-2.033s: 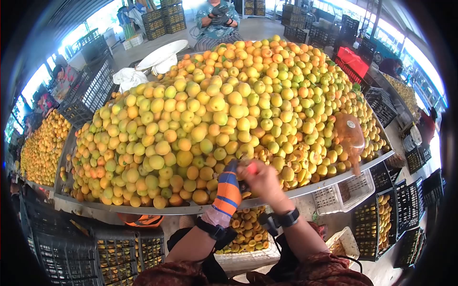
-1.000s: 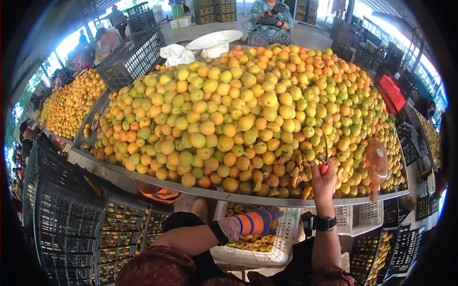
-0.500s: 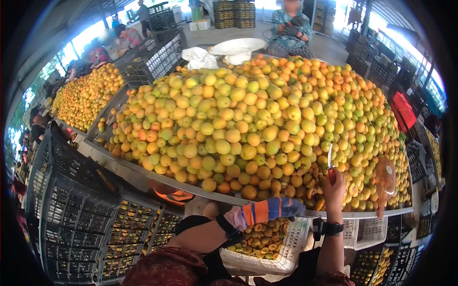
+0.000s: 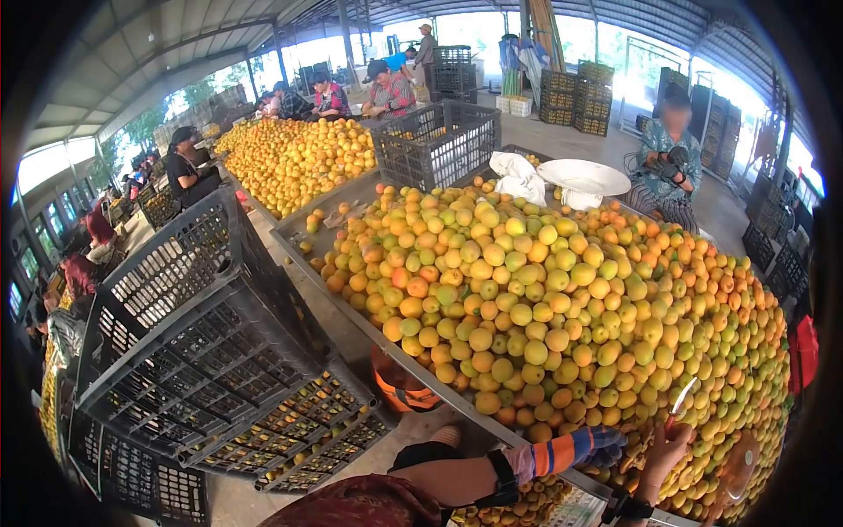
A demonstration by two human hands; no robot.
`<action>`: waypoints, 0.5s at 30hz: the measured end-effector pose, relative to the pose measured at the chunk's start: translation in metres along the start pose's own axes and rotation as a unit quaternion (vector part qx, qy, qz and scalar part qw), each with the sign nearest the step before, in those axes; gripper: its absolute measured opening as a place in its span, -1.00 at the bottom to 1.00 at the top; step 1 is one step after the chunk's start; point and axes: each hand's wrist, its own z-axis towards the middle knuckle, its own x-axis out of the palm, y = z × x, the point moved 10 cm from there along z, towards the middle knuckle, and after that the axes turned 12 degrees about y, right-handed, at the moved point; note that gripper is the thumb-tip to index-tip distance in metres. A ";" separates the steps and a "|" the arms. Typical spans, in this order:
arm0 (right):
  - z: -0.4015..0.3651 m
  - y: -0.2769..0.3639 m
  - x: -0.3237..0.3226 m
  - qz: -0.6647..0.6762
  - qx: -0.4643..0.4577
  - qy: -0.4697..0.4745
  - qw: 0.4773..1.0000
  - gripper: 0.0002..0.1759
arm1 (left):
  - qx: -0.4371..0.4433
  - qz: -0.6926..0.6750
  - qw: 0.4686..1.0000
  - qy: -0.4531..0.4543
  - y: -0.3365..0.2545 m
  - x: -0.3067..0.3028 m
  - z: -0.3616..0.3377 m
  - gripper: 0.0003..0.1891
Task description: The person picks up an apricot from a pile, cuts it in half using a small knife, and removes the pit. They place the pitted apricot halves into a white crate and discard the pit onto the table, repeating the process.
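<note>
In my right hand (image 4: 665, 457) is a small knife (image 4: 681, 398) with a red handle, its curved blade pointing up over the pile of apricots (image 4: 527, 307). My left hand (image 4: 599, 446), in a blue-and-orange striped glove, is at the pile's near edge, left of the knife hand. Its fingers reach towards the fruit, and no apricot shows in them. Below the table edge, a white crate (image 4: 581, 508) is partly hidden by my left forearm. Halved apricots (image 4: 518, 505) lie in it.
Stacked black crates (image 4: 176, 351) stand left of the metal table (image 4: 307, 263). A white pan (image 4: 584, 178) and white bag (image 4: 518, 178) sit at the back. A person (image 4: 669, 162) with dark gloves sits across. A brown, clear-sided object (image 4: 738, 465) lies at right.
The view has swung left and up, so the hands now appear lower and further right. My left hand has reached forward over the table edge to the fruit; the knife stays in my right.
</note>
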 end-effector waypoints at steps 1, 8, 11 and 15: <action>0.002 -0.002 0.005 -0.003 -0.002 0.007 1.000 -0.69 | 0.013 -0.002 1.000 -0.016 -0.006 -0.004 -0.001 -0.58; 0.004 0.021 0.016 -0.050 -0.078 0.067 0.993 -0.84 | -0.074 0.018 0.987 -0.145 0.002 -0.049 0.013 -0.74; -0.001 0.044 0.000 -0.095 -0.129 0.042 0.986 -0.90 | 0.013 -0.106 0.987 -0.118 0.012 -0.049 0.005 -0.76; 0.021 0.060 -0.021 -0.093 -0.155 0.017 0.983 -0.92 | 0.023 -0.127 0.983 -0.130 -0.001 -0.035 -0.010 -0.68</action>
